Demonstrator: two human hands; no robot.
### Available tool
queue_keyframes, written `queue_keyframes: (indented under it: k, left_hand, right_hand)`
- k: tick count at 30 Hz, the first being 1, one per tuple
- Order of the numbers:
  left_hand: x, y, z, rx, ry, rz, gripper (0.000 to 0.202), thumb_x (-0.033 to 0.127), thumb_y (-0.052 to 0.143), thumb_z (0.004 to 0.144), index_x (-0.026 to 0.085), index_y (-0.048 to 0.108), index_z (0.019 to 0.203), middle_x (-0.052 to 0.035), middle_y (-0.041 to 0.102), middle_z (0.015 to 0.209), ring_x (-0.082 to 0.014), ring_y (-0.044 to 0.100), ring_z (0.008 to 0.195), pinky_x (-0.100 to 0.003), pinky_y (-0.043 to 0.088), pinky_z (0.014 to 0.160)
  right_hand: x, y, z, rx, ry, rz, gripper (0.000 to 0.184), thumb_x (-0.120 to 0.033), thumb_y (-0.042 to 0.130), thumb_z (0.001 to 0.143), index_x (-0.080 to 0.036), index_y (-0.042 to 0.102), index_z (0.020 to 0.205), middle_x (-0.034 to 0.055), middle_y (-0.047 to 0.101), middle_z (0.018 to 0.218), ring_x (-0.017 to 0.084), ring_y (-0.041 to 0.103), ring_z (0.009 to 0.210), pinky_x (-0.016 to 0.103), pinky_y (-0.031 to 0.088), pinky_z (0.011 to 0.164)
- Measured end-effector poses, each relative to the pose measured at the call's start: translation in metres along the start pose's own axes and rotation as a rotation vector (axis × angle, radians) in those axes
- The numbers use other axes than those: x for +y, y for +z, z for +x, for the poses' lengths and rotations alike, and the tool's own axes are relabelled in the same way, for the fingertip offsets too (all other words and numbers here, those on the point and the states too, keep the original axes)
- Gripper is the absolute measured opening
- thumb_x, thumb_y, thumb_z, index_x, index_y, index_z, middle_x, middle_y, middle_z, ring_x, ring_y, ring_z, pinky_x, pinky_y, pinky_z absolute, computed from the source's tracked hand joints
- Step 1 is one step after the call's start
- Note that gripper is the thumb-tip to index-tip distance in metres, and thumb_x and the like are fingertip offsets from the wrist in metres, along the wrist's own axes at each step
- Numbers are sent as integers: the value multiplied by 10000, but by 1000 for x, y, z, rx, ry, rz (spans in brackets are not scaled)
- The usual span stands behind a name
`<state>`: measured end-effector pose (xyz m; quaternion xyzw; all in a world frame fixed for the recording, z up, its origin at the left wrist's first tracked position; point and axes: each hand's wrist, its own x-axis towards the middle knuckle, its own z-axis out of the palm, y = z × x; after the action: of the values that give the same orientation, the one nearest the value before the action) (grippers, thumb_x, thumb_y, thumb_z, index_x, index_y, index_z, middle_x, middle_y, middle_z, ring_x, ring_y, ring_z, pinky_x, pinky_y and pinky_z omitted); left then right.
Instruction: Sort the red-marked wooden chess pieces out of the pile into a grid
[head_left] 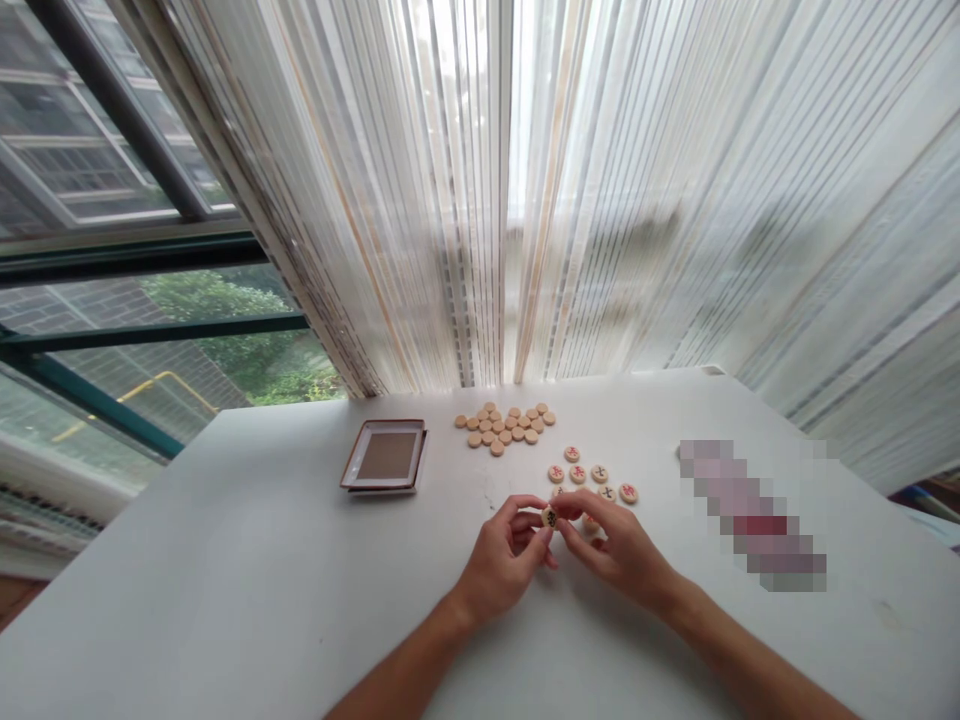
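Note:
My left hand [508,553] and my right hand [611,541] meet over the white table [225,560], fingers pinched together on one round wooden game piece [550,517] with a dark mark on its face. Just beyond the hands lie several loose pieces face up [598,473], some marked red, some dark. Farther back, a tight cluster of pieces lies face down [504,424]. Part of another piece shows under my right fingers.
A shallow brown-rimmed box [385,457] rests on the table to the left of the pieces. A blurred-out patch [754,515] covers something at the right. Striped sheer curtains [570,200] hang behind the table; a window [112,300] is at left.

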<state>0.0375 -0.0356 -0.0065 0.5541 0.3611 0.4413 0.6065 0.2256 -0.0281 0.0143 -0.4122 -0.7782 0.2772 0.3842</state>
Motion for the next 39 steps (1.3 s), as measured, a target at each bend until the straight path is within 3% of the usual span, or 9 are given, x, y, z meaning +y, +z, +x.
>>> queue_keyframes:
  k: [7,13,19,31,39]
  left_hand:
    - [5,2,-3,-16,7,81,332,372,646,895,178,538,1141,-106,719,1003,-160,702,704,-275,551,674]
    - [10,5,-5,-50,46,158,280,358,609,919,180,547,1126,-111,718,1051,-164,712,712,-279,557,681]
    - [9,4,-5,-37,30,141,294,353,617,915,183,544,1143,-106,718,1046,-159,708,709,-281,547,703]
    - [6,1,-1,-7,-14,-49,366,395,653,890,174,528,1155,-116,708,1047,-147,688,688,-277,538,681]
    - [8,-3,2,-21,-14,-53,348,434,609,912,156,537,1106,-91,738,913,-138,684,633,-260,530,647]
  right_hand:
    - [0,1,-1,23,18,-32,96,-266,625,882,-204,616,955,52,680,864,182,656,781,187,452,440]
    - [0,3,-1,39,21,-37,119,-318,593,923,-205,622,900,46,680,819,171,651,743,191,481,470]
    - [-1,2,0,51,-21,-16,115,-260,526,957,-211,624,992,46,682,839,168,650,741,216,517,547]
    - [-8,-2,0,-14,-33,31,186,-206,573,896,-219,602,1080,71,652,927,193,639,843,202,490,488]
    - [-6,0,0,-7,-56,15,189,-213,592,894,-217,619,1081,70,656,910,192,647,836,200,498,499]
